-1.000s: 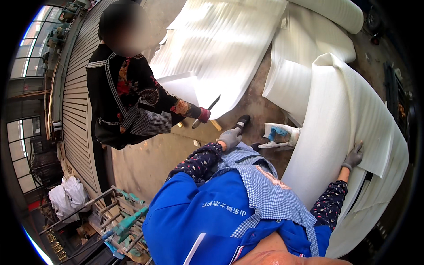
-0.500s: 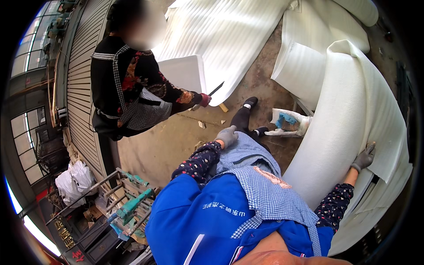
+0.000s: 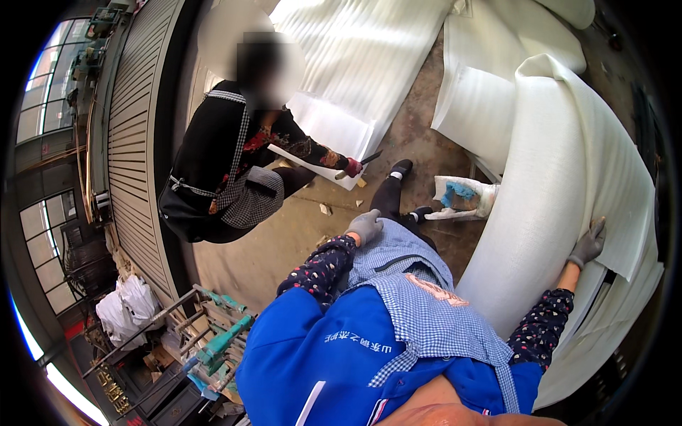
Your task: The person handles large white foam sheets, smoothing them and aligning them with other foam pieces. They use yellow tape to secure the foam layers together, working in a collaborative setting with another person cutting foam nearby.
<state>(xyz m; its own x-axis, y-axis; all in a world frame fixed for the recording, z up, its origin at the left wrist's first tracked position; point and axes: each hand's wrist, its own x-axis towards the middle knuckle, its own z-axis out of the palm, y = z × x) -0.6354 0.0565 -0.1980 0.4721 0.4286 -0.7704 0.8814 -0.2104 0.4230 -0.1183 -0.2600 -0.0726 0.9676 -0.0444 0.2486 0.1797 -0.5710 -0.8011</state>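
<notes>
My right hand (image 3: 589, 244), in a grey glove, rests against the large folded white foam sheet (image 3: 538, 167) on my right. Its fingers are stretched out along the fold and do not close round it. My left hand (image 3: 366, 226), gloved in grey too, lies on the blue checked apron (image 3: 405, 248) at my thigh, fingers loosely extended and holding nothing. Ahead to the left, a co-worker in a checked apron bends down with a dark-bladed knife (image 3: 370, 157) in a red-gloved hand (image 3: 353, 167), close to the edge of another white sheet (image 3: 327, 124).
More white foam sheets (image 3: 472, 106) spread over the floor ahead. A white stand with blue material (image 3: 458, 192) is beside the folded sheet. Metal frames with teal parts (image 3: 226, 342) stand at lower left, near a white bag (image 3: 130, 310). Small scraps (image 3: 325, 209) lie on the floor.
The co-worker has leaned lower and shifted right, carrying the knife right and slightly down. The near sheet edge beside the knife has dropped flatter. My hands have hardly moved.
</notes>
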